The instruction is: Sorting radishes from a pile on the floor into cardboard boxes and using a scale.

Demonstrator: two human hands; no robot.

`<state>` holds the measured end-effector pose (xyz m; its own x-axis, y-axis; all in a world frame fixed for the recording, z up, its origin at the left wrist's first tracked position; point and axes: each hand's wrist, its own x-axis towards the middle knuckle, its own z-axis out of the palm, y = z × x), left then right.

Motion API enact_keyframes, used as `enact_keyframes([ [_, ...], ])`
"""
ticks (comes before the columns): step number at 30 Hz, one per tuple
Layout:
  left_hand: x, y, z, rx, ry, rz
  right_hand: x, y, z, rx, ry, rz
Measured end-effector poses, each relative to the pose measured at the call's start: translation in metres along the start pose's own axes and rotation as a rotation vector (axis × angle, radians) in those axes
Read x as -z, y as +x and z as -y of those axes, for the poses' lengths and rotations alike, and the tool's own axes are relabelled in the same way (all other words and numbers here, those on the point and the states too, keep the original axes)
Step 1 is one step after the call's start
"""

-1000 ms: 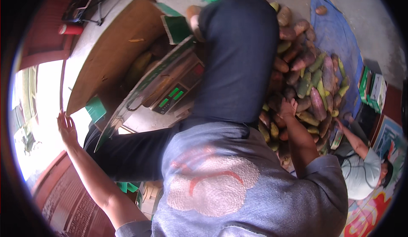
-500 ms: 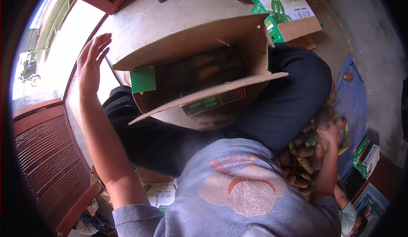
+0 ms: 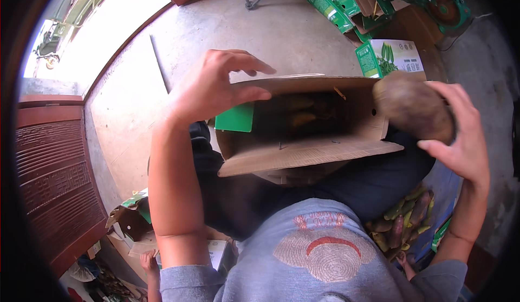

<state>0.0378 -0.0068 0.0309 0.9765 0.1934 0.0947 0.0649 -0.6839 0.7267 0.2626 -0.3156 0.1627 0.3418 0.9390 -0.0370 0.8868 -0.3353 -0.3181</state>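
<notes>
Brown oblong produce piece [image 3: 409, 107]: in the right hand, up at the carton's right end; surface smeared by blur, so exact kind can't be called.
Right hand [image 3: 466, 145]: pinching the piece from its right end, thumb below, fingers curled over the top.
Left hand [image 3: 208, 88]: empty, fingers half curled and spread well away from the thumb; sits at the carton's far left corner, thumb by the rim. Touching or not: can't tell.
Carton [image 3: 371, 112]: between the two hands, top flaps up, cavity facing the camera. Right wall is just left of the held piece; the two overlap in view, contact not clear.
Green corner flap [image 3: 234, 119]: right below the left thumb.
Near flap [image 3: 311, 158]: folded out toward the body, lower than both hands.
Carton contents [image 3: 306, 119]: to the right of the left hand, down in shadow; yellowish-brown long shapes, count unclear.
Produce heap [image 3: 406, 223]: below the right hand, beside the thigh; purple, green and brown long pieces.
Blue tarp [image 3: 441, 188]: under the right wrist in view, next to the heap.
White-and-green printed box [image 3: 406, 55]: beyond the right hand, up and to its left.
Green cartons [image 3: 331, 7]: farther off, above and left of that box.
Second open carton [image 3: 130, 223]: well below the left hand, past the left forearm.
Co-worker's hand [image 3: 149, 261]: below the left hand, just under the second open carton.
</notes>
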Motion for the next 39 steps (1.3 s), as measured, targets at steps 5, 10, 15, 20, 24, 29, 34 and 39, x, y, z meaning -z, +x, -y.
enact_keyframes([
  [5,0.001,-0.007,0.010,0.042,0.077,-0.034,-0.103,0.067,0.034,0.196,-0.110,0.441],
  [10,0.001,-0.007,0.012,0.013,0.077,-0.044,-0.200,0.109,0.060,0.051,-0.255,0.846],
  [15,0.000,-0.011,0.016,-0.001,0.088,-0.058,-0.230,0.112,0.083,0.150,-0.052,0.490],
  [20,0.003,-0.013,0.019,0.011,0.082,-0.063,-0.156,0.099,0.081,0.173,0.142,0.501],
  [24,-0.001,-0.014,0.016,0.021,0.041,-0.053,-0.091,0.053,0.060,0.051,0.448,-0.066],
  [29,-0.001,-0.013,0.002,0.144,0.047,-0.009,-0.013,-0.044,-0.040,-0.239,0.233,-0.650],
  [34,-0.011,-0.006,0.017,0.141,-0.177,-0.155,-0.020,-0.192,-0.190,-0.733,0.244,-0.866],
  [39,0.002,-0.023,0.041,0.194,-0.007,-0.313,-0.117,-0.321,-0.257,-1.026,0.105,-0.570],
])
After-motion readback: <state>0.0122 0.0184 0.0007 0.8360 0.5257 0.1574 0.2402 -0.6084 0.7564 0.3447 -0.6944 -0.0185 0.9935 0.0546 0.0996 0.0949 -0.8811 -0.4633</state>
